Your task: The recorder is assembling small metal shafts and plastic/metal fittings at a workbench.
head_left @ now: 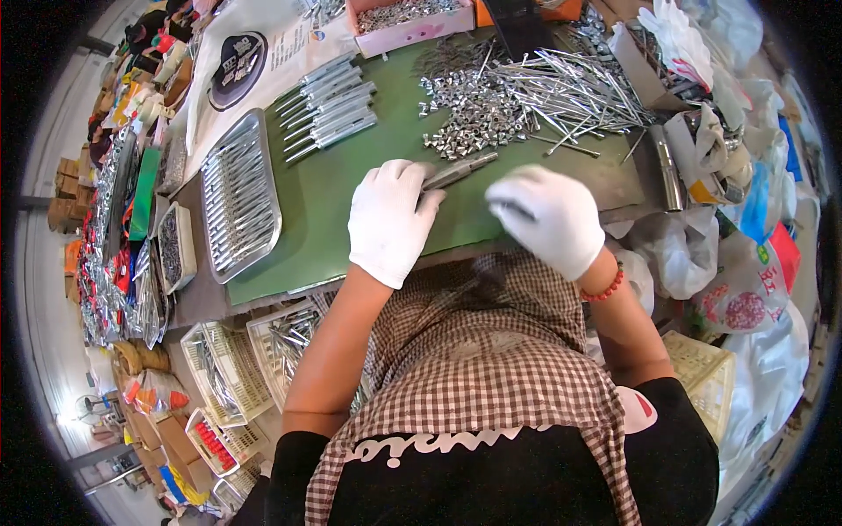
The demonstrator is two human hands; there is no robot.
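In its white glove, my left hand [392, 219] is closed around one end of a grey, rod-shaped metal part [460, 169], which lies low over the green work mat [324, 219] and points away to the right. My right hand [553, 219], also gloved, hovers to the right of that part, apart from it. Its fingers are curled and somewhat blurred; a dark patch shows between them, too unclear to name. Just beyond the part lies a heap of small shiny metal pieces [478, 118]. Long thin metal pins [579, 92] are piled to its right.
Slim metal pieces stand stacked [333, 110] at the far left of the mat. A metal tray [277, 188] beside them holds rows of similar pieces. A pink box [412, 19] of small parts sits at the back. A steel cylinder [668, 171] and plastic bags [675, 250] are at right.
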